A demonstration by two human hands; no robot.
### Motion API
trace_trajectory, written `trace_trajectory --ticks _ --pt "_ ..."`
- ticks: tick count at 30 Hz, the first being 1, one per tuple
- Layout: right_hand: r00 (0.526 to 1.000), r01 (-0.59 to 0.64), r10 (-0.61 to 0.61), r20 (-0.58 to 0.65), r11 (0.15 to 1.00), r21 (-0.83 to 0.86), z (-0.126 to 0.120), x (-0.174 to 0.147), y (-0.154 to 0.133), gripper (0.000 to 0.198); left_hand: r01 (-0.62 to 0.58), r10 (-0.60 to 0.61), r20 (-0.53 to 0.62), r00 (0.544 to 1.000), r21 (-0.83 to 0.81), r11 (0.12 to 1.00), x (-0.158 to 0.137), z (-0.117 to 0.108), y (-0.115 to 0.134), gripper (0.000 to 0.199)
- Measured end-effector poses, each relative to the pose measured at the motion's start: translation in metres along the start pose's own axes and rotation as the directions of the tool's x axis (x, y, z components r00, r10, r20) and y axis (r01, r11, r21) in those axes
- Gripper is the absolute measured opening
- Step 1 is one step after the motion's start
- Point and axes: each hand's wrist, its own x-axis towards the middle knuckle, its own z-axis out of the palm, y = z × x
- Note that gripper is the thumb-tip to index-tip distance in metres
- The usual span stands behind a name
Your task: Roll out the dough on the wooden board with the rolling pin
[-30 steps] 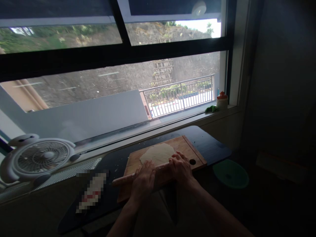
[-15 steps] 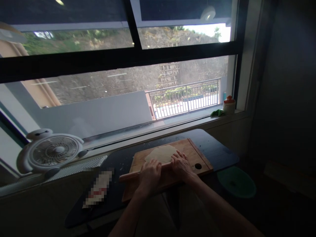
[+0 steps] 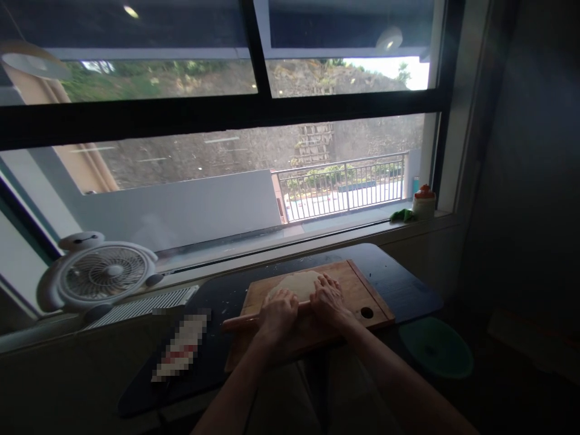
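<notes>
A wooden rolling pin (image 3: 240, 323) lies across a pale, flattened sheet of dough (image 3: 292, 284). My left hand (image 3: 277, 313) is wrapped over the pin left of its middle, and its plain end sticks out beyond that hand. Close by on the right, my right hand (image 3: 330, 299) grips the pin too, fingers bent over it at the dough's right edge. Under the dough is a wooden cutting board (image 3: 357, 293) with a round hole near its right corner. The pin's right end and the near part of the dough are hidden by my hands.
The board rests on a dark table (image 3: 374, 266) with small crumbs. A blurred-out flat item (image 3: 181, 347) lies at its left. A white fan (image 3: 111, 272) stands by the window, a green stool (image 3: 437, 347) at right. On the sill are an orange-topped container (image 3: 424, 204) and green cloth (image 3: 401, 215).
Both hands and the rolling pin have moved slightly forward over the dough, covering more of it. The whole view has shifted a little.
</notes>
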Motion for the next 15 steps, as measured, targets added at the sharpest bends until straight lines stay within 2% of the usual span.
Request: trace_trajectory --ticks 5,9,12,15 --pt "0.994 0.108 -0.108 -0.013 0.994 -0.023 -0.006 -0.041 0.002 0.043 -0.074 0.073 -0.091 0.993 -0.009 0.997 -0.036 -0.001 0.004 0.042" --pt "0.991 0.129 -0.131 -0.032 0.990 -0.054 -0.010 -0.064 -0.001 0.045 -0.094 0.090 -0.116 0.989 -0.037 0.995 -0.059 -0.006 0.006 0.042" --pt "0.996 0.089 -0.091 -0.022 0.993 -0.076 -0.008 -0.054 -0.004 0.043 -0.086 0.082 -0.100 0.992 -0.039 0.996 -0.050 -0.006 0.005 0.041" --pt "0.999 0.039 -0.041 -0.026 0.995 -0.088 -0.004 -0.029 -0.006 0.039 -0.047 0.046 -0.063 0.997 -0.014 0.999 -0.025 -0.004 0.003 0.040"
